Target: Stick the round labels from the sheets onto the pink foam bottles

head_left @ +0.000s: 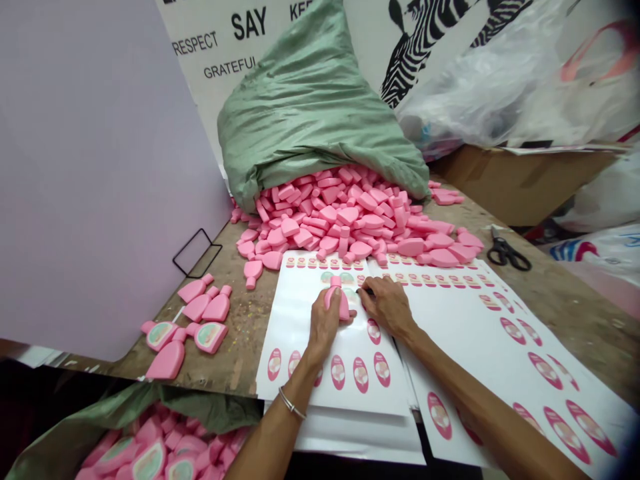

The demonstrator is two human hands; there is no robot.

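Note:
My left hand (325,323) is closed around a small pink plastic bottle (336,303), its cap end pointing away from me. Beneath it lies a white sticker sheet (295,320) with pink oval labels along the bottom and small labels along the top. A few green oval stickers (345,277) show just beyond the bottle. My right hand (385,303) rests on the sheet to the right, fingers curled and fingertips pinched beside the green stickers; what they hold, if anything, is hidden. A second sticker sheet (450,327) lies under my right forearm.
Pink bottles (350,213) spill from a green sack (320,113) at the back. Several bottles, two showing green labels (210,337), lie left near a black wire stand (197,253). Scissors (506,252) lie right. Below the table edge, a sack (100,433) holds labelled bottles.

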